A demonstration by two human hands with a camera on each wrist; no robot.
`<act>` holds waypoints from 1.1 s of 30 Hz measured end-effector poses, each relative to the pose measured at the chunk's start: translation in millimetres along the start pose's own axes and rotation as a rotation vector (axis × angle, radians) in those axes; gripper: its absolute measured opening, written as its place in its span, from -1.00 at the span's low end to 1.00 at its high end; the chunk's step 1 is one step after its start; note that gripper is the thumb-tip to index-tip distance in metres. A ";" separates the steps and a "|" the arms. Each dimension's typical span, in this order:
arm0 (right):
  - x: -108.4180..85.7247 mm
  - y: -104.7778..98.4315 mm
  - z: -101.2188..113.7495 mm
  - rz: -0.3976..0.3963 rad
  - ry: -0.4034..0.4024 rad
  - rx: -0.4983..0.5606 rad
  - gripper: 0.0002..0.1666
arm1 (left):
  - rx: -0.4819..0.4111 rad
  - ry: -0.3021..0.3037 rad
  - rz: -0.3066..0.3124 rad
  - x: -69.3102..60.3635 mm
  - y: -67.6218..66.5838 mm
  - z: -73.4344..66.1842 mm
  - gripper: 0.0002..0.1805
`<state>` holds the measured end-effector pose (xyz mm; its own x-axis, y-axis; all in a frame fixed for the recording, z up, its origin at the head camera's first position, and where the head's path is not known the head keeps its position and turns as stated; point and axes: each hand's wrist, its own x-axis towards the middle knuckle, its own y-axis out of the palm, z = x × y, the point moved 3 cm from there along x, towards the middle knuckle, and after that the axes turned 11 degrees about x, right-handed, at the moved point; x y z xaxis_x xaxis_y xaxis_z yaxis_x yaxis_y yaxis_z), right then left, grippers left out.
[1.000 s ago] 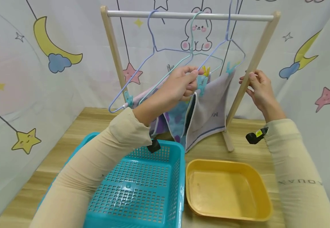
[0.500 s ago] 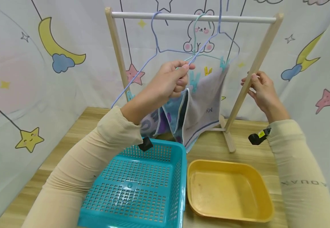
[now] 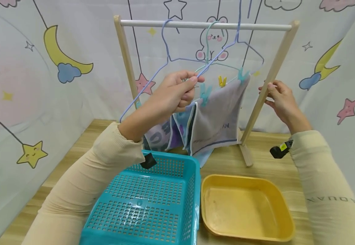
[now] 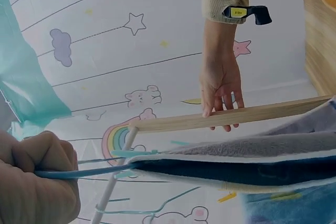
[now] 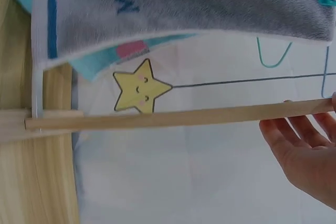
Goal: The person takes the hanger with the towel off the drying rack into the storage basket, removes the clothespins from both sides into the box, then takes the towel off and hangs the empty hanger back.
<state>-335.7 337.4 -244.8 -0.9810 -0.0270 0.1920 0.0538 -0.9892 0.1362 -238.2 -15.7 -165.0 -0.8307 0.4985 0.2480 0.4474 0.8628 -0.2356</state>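
In the head view my left hand (image 3: 177, 92) pinches the lower arm of a blue-purple clothes hanger (image 3: 223, 51). The hook of this hanger rises past the rack's rail and out of the top of view. A grey towel (image 3: 218, 117) hangs from it by light-blue clothespins (image 3: 205, 94). My right hand (image 3: 281, 102) holds the right wooden post (image 3: 267, 80) of the clothes rack, thumb in front and fingers behind; the right wrist view shows the fingers (image 5: 302, 135) at this post. Another blue hanger (image 3: 167, 51) and a green hanger (image 3: 207, 44) hang on the rail (image 3: 193, 24).
Patterned towels (image 3: 159, 136) hang behind my left forearm, partly hidden. A yellow clothespin (image 3: 222, 81) shows behind the grey towel. On the wooden table (image 3: 275, 149) stand a teal perforated basket (image 3: 197, 190) and a yellow tub (image 3: 245, 204). A printed curtain (image 3: 88, 41) surrounds the rack.
My left hand has moved left with the hanger, and the grey towel has shifted left with it, nearer the other towels. My right hand has stayed on the post.
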 end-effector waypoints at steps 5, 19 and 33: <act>-4.6 2.0 7.6 -0.010 -0.025 -0.265 -0.24 | 0.073 0.051 0.008 -14.3 -4.6 -5.5 -0.67; -57.8 18.3 51.6 -0.236 -0.550 -0.023 -0.94 | 0.068 0.085 0.029 -40.1 -17.5 -19.6 -0.68; -105.8 78.1 78.9 0.029 -0.814 -0.356 -0.73 | 0.156 0.202 0.004 -63.9 -36.4 -27.1 -0.71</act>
<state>-213.0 274.4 -177.8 -0.5359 -0.0763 0.8408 -0.1176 -0.9795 -0.1638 -192.4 -76.7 -146.8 -0.7390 0.5224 0.4254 0.3813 0.8449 -0.3752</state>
